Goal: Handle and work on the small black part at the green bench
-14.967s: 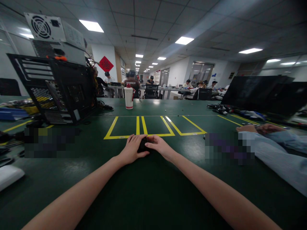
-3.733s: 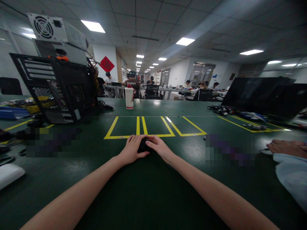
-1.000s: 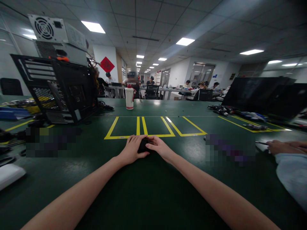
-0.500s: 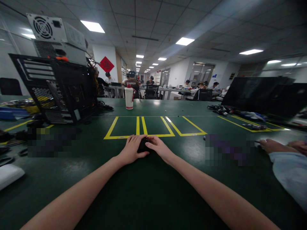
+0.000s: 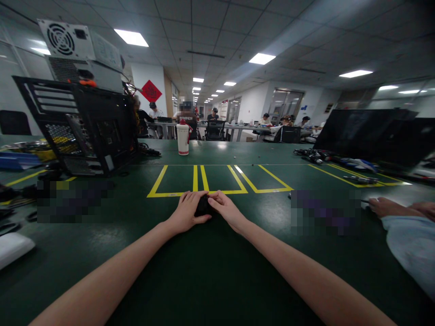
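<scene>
Left hand [image 5: 186,212] clamped on black object [image 5: 202,206], just below frame center; right hand [image 5: 227,209] clamped on its right side.

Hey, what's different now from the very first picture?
The neighbour's hand and pale blue sleeve moved back toward the right edge and nearer the camera. The person's left hand and right hand still hold the small black thing in about the same place. The bottle and computer case stayed put.
</scene>
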The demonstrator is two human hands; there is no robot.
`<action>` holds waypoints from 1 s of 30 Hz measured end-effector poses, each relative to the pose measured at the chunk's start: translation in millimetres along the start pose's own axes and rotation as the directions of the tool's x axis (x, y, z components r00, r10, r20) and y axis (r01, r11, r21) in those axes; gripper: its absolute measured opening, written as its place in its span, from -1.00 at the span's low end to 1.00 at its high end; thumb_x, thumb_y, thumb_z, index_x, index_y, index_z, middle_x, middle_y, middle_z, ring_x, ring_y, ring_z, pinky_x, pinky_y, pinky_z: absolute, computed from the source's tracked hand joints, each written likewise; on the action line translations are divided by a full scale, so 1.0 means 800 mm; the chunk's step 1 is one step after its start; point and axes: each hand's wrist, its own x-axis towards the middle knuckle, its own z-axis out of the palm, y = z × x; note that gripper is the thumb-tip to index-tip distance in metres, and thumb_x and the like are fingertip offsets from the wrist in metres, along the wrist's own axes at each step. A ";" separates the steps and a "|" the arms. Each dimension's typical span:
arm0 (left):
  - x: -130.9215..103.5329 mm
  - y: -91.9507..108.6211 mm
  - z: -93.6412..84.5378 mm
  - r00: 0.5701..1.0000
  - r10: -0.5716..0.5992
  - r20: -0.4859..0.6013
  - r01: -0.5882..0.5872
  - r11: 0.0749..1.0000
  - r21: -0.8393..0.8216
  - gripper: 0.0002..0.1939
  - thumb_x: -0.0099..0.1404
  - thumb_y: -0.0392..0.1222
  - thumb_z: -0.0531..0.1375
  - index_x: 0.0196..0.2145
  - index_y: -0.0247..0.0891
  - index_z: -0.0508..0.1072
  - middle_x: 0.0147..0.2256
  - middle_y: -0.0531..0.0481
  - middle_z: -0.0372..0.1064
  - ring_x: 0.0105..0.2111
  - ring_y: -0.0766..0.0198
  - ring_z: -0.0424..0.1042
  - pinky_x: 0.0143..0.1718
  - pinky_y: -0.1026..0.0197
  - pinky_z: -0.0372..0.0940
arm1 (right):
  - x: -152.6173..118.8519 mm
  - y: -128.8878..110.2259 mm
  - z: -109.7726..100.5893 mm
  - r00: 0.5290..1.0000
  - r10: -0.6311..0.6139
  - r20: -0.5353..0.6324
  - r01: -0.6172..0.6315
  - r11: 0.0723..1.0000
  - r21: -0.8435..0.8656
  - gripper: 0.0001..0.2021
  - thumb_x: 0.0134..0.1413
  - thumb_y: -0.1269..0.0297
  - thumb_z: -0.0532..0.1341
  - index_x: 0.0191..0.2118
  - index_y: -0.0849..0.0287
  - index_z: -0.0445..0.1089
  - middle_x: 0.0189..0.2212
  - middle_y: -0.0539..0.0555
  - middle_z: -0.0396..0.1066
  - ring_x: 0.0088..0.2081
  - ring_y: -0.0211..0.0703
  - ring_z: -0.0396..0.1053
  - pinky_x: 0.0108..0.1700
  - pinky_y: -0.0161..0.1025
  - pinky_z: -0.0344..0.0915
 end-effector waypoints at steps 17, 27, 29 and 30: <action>0.000 -0.003 0.003 1.000 0.005 -0.005 -0.005 1.000 0.014 -0.40 0.06 -0.04 0.17 0.02 -0.15 0.02 -0.05 -0.05 0.14 -0.01 0.11 0.10 0.07 -0.05 -0.13 | -0.001 0.001 -0.002 1.000 -0.004 0.008 0.004 0.999 0.034 -0.76 -0.17 0.21 0.21 -0.31 0.13 0.23 -0.27 0.01 0.31 -0.15 -0.21 0.25 -0.03 -0.13 0.11; 0.000 -0.002 0.003 1.000 -0.003 -0.020 0.003 1.000 0.006 -0.42 0.06 -0.06 0.18 0.01 -0.15 0.05 -0.07 -0.06 0.16 -0.02 0.10 0.12 0.06 -0.06 -0.12 | -0.003 -0.009 -0.003 0.993 0.014 0.119 -0.025 0.995 0.092 -0.63 -0.32 0.40 0.29 -0.29 0.13 0.19 -0.23 -0.01 0.29 -0.13 -0.20 0.25 -0.02 -0.14 0.13; 0.000 -0.002 0.003 1.000 -0.004 -0.017 0.004 1.000 0.005 -0.41 0.06 -0.05 0.17 0.01 -0.15 0.04 -0.06 -0.06 0.15 -0.02 0.09 0.12 0.06 -0.07 -0.12 | -0.005 -0.010 -0.003 0.992 0.003 0.126 -0.014 0.996 0.088 -0.63 -0.32 0.39 0.29 -0.29 0.11 0.18 -0.24 -0.02 0.28 -0.14 -0.21 0.25 -0.03 -0.15 0.14; -0.001 -0.001 0.003 1.000 -0.005 -0.013 0.005 1.000 0.002 -0.41 0.06 -0.05 0.17 0.02 -0.15 0.04 -0.05 -0.06 0.15 -0.02 0.09 0.11 0.06 -0.07 -0.13 | -0.005 -0.009 -0.003 0.993 0.002 0.115 -0.010 0.997 0.076 -0.65 -0.29 0.36 0.28 -0.29 0.11 0.18 -0.25 -0.02 0.29 -0.14 -0.21 0.25 -0.03 -0.15 0.14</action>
